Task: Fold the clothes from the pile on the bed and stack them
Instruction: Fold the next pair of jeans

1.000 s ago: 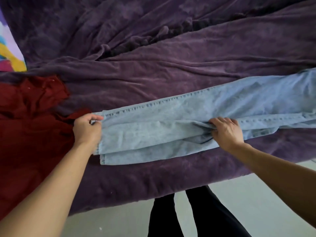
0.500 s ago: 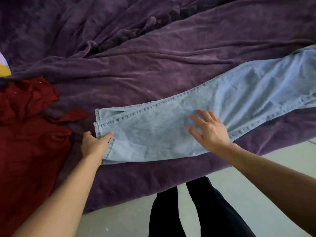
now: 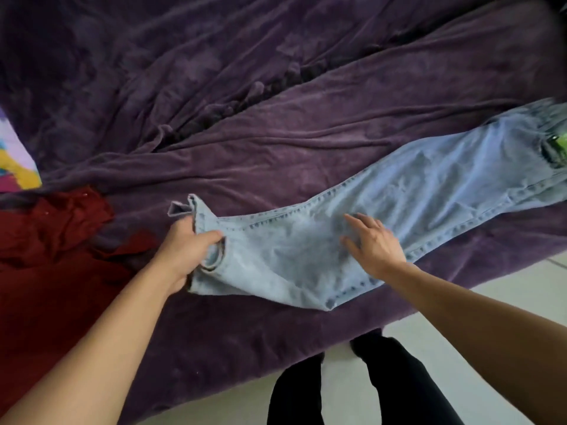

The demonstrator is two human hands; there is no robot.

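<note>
Light blue jeans (image 3: 414, 191) lie stretched across the purple bed cover (image 3: 276, 124), legs together, waist at the far right edge. My left hand (image 3: 187, 250) grips the bunched leg hems at the left end, which lift slightly off the bed. My right hand (image 3: 374, 243) lies flat with spread fingers on the middle of the legs, pressing the denim down. A dark red garment (image 3: 49, 259) is spread at the left.
The bed's near edge runs diagonally, with pale floor (image 3: 491, 296) below it on the right. My legs in black trousers (image 3: 368, 388) stand against the bed. A colourful fabric (image 3: 15, 161) shows at the far left edge.
My left hand moved from beside the hems to gripping and bunching them. My right hand let go of the fabric fold and opened flat on the legs, which now lie more diagonally.
</note>
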